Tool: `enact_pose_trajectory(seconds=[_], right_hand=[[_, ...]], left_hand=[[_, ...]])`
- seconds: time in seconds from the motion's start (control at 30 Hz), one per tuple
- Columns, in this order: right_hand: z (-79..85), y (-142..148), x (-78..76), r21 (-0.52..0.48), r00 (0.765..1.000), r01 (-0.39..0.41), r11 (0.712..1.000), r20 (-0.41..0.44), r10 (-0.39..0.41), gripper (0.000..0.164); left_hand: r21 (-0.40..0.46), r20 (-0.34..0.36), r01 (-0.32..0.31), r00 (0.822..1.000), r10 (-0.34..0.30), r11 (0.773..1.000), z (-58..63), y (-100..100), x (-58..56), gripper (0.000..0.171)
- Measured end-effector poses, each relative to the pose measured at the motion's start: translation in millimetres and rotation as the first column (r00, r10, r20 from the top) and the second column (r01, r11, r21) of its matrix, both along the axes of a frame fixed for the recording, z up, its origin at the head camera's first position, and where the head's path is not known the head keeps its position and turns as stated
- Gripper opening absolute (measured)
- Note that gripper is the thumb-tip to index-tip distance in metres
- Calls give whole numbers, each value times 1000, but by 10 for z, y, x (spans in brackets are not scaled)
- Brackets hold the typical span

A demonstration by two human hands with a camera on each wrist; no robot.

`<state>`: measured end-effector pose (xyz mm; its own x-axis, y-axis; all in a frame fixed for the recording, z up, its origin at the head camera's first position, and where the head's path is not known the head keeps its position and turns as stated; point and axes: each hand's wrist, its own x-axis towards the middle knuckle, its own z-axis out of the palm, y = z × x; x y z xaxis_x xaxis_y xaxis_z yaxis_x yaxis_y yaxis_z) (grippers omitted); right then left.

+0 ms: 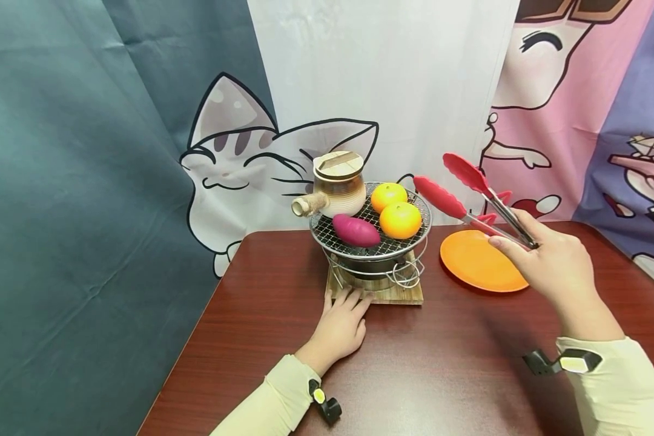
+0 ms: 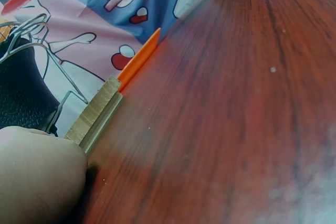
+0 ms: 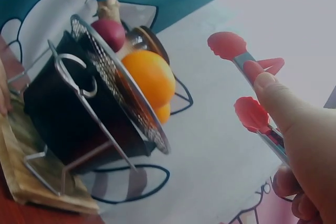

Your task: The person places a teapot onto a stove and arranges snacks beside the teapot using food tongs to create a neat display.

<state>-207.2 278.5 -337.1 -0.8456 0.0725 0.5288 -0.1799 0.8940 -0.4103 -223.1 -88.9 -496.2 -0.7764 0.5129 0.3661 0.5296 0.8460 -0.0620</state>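
My right hand (image 1: 558,263) grips a pair of tongs (image 1: 504,209) with red tips and metal arms, the tips spread apart and empty, above an orange plate (image 1: 482,261). My left hand (image 1: 339,327) lies with fingers extended on the front edge of a wooden board (image 1: 398,295). On that board stands a small grill (image 1: 370,263) with a round wire mesh. A purple sweet potato (image 1: 356,231), two oranges (image 1: 400,220) and a lidded clay pot (image 1: 339,188) with a side handle sit on the mesh. In the right wrist view, the tongs (image 3: 247,77) point away from the hand, apart from the oranges (image 3: 149,80).
The reddish-brown wooden table (image 1: 414,363) carries everything. A printed cloth backdrop (image 1: 425,72) with cartoon figures hangs right behind its far edge. Wire loops (image 1: 406,275) stick out at the grill's front right.
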Motion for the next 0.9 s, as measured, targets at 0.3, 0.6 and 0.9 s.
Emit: enact_pose_trajectory(seconds=[0.3,0.6,0.9], right_hand=[[-56,201,-14,-6,996,47,999,82,-46,71],[-157,390,-36,-12,987,95,995,129,-93,71],[-255,599,-71,-24,976,134,991,178,-128,72]], left_hand=[[-10,16,-6,1000,6,1000,-8,5,-8,54],[-20,18,-11,1000,11,1000,1,3,-11,55],[-14,12,-8,1000,8,1000,-6,-2,-18,55]])
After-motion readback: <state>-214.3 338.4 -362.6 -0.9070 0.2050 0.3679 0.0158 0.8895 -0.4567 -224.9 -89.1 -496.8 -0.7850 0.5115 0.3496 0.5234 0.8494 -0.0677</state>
